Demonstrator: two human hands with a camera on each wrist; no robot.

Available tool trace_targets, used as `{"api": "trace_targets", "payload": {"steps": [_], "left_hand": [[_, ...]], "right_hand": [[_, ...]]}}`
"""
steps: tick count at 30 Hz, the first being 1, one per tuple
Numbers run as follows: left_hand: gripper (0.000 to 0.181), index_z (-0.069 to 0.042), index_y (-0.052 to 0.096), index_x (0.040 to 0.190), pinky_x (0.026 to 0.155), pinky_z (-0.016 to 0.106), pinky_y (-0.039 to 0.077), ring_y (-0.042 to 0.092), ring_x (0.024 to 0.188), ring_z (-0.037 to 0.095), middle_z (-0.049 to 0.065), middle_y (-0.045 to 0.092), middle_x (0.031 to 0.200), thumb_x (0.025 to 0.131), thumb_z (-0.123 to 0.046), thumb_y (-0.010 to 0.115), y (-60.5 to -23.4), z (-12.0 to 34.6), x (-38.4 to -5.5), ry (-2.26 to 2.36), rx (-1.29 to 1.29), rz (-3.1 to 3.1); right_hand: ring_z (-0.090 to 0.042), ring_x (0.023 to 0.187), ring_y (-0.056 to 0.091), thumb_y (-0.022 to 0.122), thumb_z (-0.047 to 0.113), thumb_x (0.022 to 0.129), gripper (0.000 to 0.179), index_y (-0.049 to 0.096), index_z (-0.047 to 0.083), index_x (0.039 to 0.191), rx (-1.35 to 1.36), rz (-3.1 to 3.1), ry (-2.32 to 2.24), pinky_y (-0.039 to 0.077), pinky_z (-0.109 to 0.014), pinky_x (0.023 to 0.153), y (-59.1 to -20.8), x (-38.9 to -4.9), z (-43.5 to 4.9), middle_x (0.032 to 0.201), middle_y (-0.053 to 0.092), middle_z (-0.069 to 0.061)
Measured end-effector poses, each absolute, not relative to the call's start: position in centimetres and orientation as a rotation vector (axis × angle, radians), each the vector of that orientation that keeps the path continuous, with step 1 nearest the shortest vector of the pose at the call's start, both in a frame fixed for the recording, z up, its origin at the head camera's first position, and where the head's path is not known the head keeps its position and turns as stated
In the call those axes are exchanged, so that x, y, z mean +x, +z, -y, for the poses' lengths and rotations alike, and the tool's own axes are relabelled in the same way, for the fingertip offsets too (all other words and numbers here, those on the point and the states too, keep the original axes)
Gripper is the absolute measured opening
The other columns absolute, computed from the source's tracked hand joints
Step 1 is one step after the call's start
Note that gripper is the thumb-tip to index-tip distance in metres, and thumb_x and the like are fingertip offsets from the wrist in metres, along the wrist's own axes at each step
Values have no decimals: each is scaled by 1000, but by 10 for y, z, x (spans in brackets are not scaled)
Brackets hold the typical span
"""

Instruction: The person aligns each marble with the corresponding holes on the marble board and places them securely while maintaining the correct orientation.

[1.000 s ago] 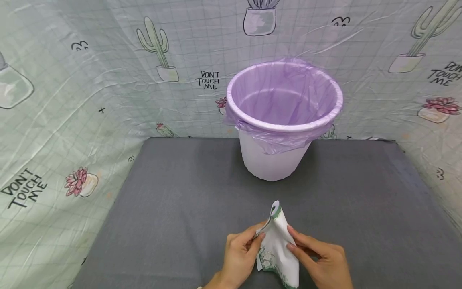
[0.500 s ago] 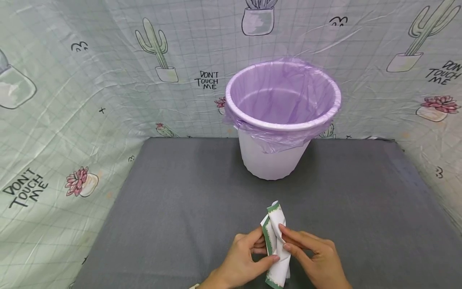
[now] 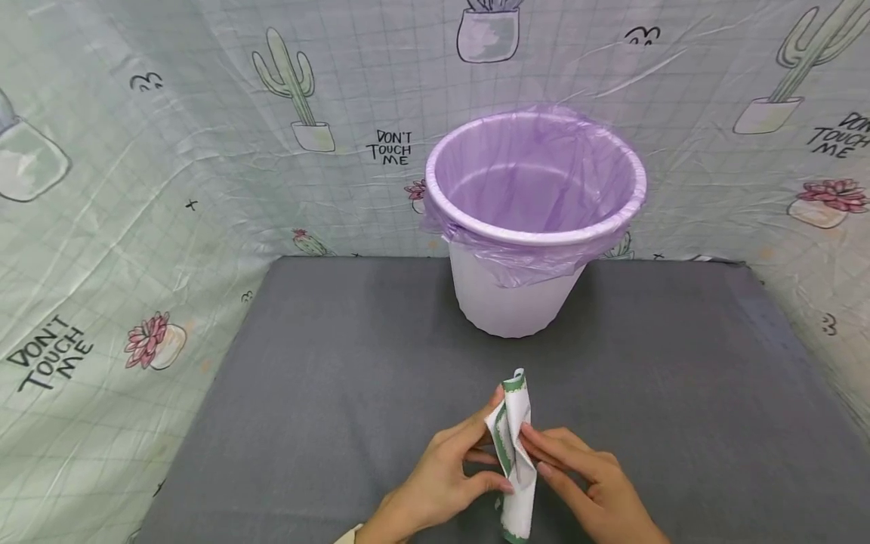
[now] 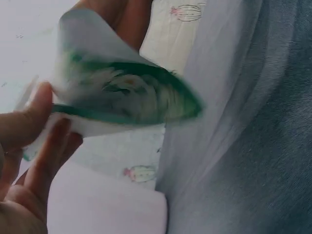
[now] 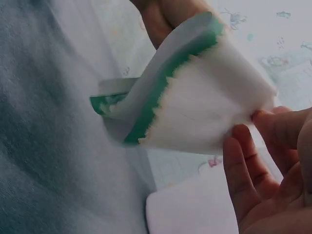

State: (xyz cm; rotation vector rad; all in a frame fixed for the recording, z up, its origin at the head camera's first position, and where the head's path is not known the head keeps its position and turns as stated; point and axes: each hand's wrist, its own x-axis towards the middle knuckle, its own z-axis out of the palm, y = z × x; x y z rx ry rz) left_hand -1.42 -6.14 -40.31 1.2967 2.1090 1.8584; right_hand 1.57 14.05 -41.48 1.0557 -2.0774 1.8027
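Both hands hold a thin white sheet [image 3: 520, 483] with a green border and a flower print, folded lengthwise into a narrow strip in the head view. My left hand [image 3: 435, 476] pinches its left side, thumb in front and fingers behind. At the opposite side, thumb and fingertips of my right hand [image 3: 591, 483] pinch the edge. The left wrist view shows the sheet [image 4: 141, 92] blurred, its green-and-white flowers inside the fold. Seen from the right wrist, the sheet [image 5: 204, 107] curves, its plain white face bordered by a jagged green band.
A white bin [image 3: 510, 306] lined with a purple plastic bag [image 3: 516, 264] stands at the back of the grey cloth-covered table [image 3: 340, 378]. Behind and beside it hangs a cactus-print curtain [image 3: 381, 75]. Nothing shows inside the bin's liner.
The sheet has gone from a wider, flower-side-out spread to a narrow folded strip. My left thumb has come across its front, and my right hand has shifted slightly left.
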Motion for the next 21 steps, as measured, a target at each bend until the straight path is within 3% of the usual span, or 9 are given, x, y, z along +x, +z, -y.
{"api": "trace_targets", "payload": {"steps": [7,11,14,21], "left_hand": [[101,-4,25,140,64,17,49,57,99,22,17,37,135,55,6,78,-410,53,-15,1933,1413,-2199],[97,-4,35,136,78,26,48,51,109,25,15,45,130,50,0,80,-414,48,-17,1972,1485,-2274],[86,-3,45,129,84,33,45,53,107,24,13,54,120,51,-4,80,-418,44,-18,2019,1547,-2332],[46,1,65,98,74,31,50,62,87,23,14,65,96,55,-3,79,-427,44,-21,2273,1514,-2370]], "right_hand": [[-22,99,50,49,-16,82,41,40,-16,123,1127,2056,1736,45,-22,79,-419,15,-134,114,51,-20],[-21,95,48,46,-13,85,38,42,-15,122,1139,2070,1707,43,-24,71,-420,15,-129,112,52,-18],[-21,101,48,45,-15,84,39,45,-11,123,1114,2129,1717,42,-21,78,-420,17,-128,114,51,-16],[-28,101,53,43,-17,84,28,51,-15,111,1041,1883,1862,42,-25,85,-420,17,-132,107,56,-24]]}}
